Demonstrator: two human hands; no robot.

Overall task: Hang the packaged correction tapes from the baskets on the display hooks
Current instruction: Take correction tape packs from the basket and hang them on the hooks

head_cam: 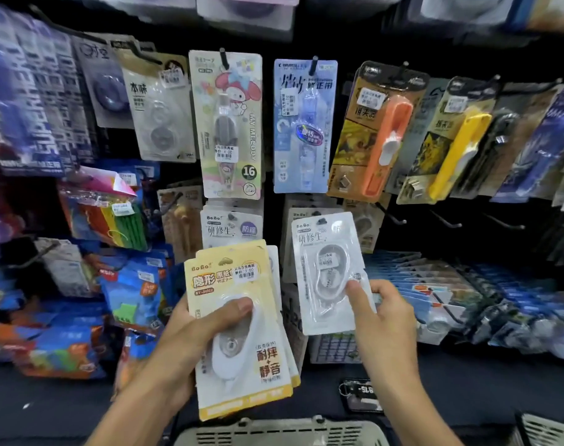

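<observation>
Left hand grips yellow packs; right hand pinches white pack; stack count unclear.

Single head cam, wide-angle, looking forward and slightly down, close to the display hooks. Hanging packs fill the upper frame, edges blurred. Basket rim cuts the bottom edge. No second view.

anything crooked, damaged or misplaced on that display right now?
Nothing damaged that shows. The orange pack and yellow pack on the upper right hooks hang tilted, unlike the straight blue pack. The white pack in the right hand is not yet on a hook. The edges of the view are too blurred to judge.
</observation>
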